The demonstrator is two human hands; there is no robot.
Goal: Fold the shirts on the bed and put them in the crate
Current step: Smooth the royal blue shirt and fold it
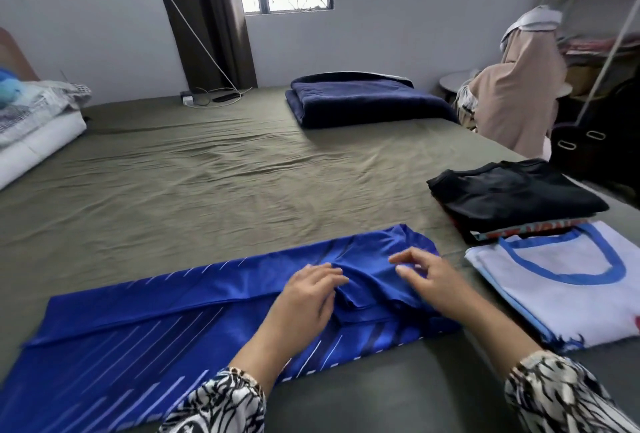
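Blue shirt (194, 315) lies half-folded on the bed (207, 169) at 6 o'clock, left hand (304, 297) flat on it, right hand (429, 280) hovering with fingers (403, 270) spread, white shirt (561, 283) and black pile (512, 190) at 3 o'clock.

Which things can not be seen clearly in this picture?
- Crate: not identifiable in the head view.
- Blue shirt: left end cut off by the frame edge; middle covered by left hand and right hand.
- Shirts under the black shirt: only edges show.
- White shirt: cut off at right.
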